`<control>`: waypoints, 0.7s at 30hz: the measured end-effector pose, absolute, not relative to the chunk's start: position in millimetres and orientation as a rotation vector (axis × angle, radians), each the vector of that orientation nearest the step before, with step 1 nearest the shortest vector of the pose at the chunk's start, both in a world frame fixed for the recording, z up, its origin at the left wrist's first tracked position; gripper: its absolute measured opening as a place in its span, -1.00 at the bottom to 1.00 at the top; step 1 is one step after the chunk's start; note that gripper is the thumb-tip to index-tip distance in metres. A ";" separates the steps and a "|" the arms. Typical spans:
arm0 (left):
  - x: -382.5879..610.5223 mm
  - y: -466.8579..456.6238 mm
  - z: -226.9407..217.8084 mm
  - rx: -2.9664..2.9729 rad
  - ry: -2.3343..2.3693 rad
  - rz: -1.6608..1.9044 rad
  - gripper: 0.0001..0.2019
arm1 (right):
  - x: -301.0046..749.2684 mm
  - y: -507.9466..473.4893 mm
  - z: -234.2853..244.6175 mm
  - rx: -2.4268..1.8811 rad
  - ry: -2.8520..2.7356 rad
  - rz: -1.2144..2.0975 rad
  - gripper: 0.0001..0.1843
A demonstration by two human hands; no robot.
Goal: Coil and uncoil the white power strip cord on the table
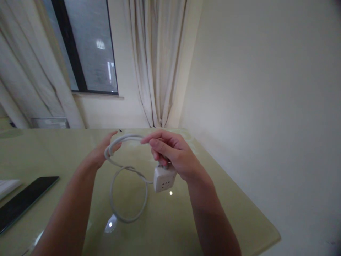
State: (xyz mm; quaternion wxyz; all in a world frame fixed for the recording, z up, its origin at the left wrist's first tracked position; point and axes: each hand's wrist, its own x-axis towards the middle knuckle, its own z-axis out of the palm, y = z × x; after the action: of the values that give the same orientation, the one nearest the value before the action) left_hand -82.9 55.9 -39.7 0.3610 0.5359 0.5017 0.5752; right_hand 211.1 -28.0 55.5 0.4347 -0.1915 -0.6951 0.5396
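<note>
A white extension cord (128,221) hangs in loops above the glossy tabletop, between my two hands. My right hand (173,151) is closed on the upper part of the loop, its thumb and index finger pinching the cord. Right below those fingers is the cord's white socket block (164,179), with socket holes on its front face. On the other side, my left hand (103,151) has its fingers stretched out and apart, and the left bend of the loop passes against it. Part of the left palm is hidden behind the cord.
A pale green table (226,213) ends at a rounded right corner beside the wall (266,106). A dark flat tablet or phone (26,201) lies at the left, near a white object (7,186). A small black item (120,130) is at the far edge. Curtains (157,64) hang behind.
</note>
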 end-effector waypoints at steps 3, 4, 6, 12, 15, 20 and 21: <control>-71.5 49.8 -24.4 1.396 1.260 1.417 -0.37 | 215.9 -37.8 57.5 -0.436 -2.002 1.309 -0.72; -68.2 49.5 -19.8 1.382 1.245 1.415 -0.38 | 216.5 -40.6 57.9 -0.431 -2.083 1.240 -0.72; -62.9 49.4 -12.7 1.326 1.255 1.458 -0.43 | 215.8 -44.1 57.8 -0.473 -2.191 1.033 -0.72; -64.4 40.3 2.1 1.137 1.213 1.566 -0.74 | 210.4 -23.9 45.8 -0.818 -2.021 0.526 -0.69; -73.9 34.5 11.5 0.995 1.068 1.802 -0.77 | 227.7 3.7 26.0 -0.911 -1.994 0.327 -0.64; -92.0 25.5 19.5 0.950 1.179 2.196 -0.77 | 319.1 43.5 -19.3 -1.117 -2.250 0.041 -0.66; -91.9 23.7 19.9 0.943 1.184 2.235 -0.78 | 343.0 47.4 -24.1 -1.165 -2.301 -0.025 -0.68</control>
State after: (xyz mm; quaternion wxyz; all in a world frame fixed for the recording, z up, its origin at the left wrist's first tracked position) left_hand -91.9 23.7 19.9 0.2192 0.3408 0.4280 0.8079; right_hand 343.0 47.4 -24.1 0.2775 -0.4341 -0.8570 -0.0092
